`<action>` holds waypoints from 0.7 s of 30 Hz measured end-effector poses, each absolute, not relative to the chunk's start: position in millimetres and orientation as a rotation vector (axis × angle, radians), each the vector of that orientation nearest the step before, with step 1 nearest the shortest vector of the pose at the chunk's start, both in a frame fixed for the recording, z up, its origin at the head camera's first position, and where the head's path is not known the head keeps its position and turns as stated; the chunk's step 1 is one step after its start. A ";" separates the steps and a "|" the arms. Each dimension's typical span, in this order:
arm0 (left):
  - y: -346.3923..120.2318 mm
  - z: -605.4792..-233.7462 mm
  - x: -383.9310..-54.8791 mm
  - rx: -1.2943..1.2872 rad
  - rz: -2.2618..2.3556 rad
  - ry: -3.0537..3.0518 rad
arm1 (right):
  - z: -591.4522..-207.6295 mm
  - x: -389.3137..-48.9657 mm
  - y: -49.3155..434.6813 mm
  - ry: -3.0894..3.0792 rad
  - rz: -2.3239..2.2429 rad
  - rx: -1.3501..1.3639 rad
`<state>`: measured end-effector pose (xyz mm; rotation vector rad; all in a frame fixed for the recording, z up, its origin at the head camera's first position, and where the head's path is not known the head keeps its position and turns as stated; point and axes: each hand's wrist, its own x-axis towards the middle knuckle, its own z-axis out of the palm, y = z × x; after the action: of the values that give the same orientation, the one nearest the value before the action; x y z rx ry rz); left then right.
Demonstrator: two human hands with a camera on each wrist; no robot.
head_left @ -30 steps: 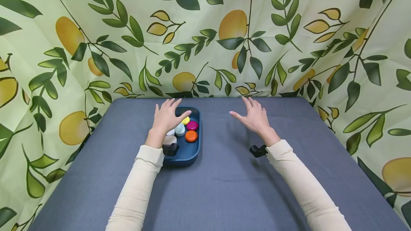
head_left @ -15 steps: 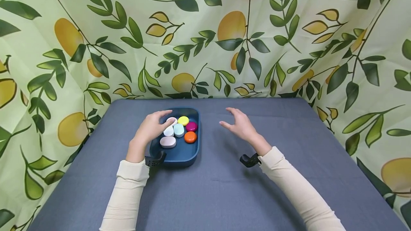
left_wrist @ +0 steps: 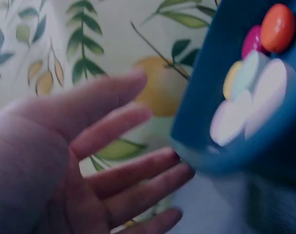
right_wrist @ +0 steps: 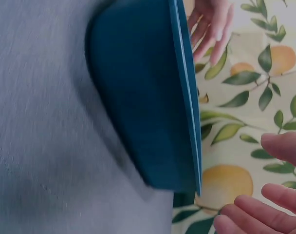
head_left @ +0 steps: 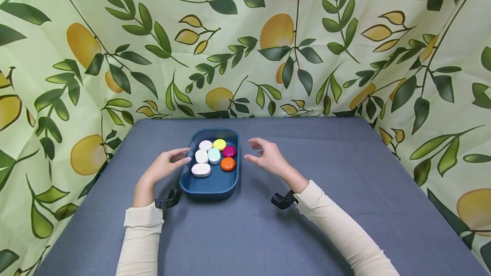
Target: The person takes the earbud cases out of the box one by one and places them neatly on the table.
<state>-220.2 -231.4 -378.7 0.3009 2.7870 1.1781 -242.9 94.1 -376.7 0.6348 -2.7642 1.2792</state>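
Observation:
A dark blue rounded tray (head_left: 209, 191) sits on the table with several smooth, pill-shaped pieces in it. Among them are an orange piece (head_left: 228, 164), a magenta piece (head_left: 229, 151), a yellow piece (head_left: 219, 144), a pale blue piece (head_left: 214, 155) and a white piece (head_left: 201, 170). My left hand (head_left: 166, 166) is at the tray's left side, fingers loosely bent, fingertips by the rim; I cannot tell whether they touch it. On the right, my right hand (head_left: 268, 156) hovers a little apart from the tray, fingers relaxed. Both hands hold nothing.
A grey-blue cloth (head_left: 326, 152) covers the table. Behind and along both sides hangs a pale curtain (head_left: 245, 12) printed with leaves and lemons. Each wrist wears a black strap mount, such as the right mount (head_left: 283, 199).
Both hands have come lower and nearer me. The left hand moved leftward off the tray, uncovering its pieces; the right hand moved left toward the tray. The tray has stayed put.

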 end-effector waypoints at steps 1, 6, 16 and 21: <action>-234.5 -383.1 -221.2 0.321 1.213 2.753 | -377.3 -242.7 91.0 -2.755 1.302 0.645; -248.7 -404.8 -227.1 0.333 1.362 2.562 | -379.2 -241.3 73.0 -2.720 1.427 0.703; -262.8 -427.5 -233.6 0.310 1.480 2.379 | -386.6 -236.5 30.3 -2.709 1.666 0.923; -264.7 -429.9 -233.7 0.316 1.504 2.339 | -396.6 -237.0 12.6 -2.749 1.679 0.931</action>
<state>-233.7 -264.7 -429.9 0.3163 2.3393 1.5039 -237.0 12.6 -396.6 0.9305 -2.7490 1.6793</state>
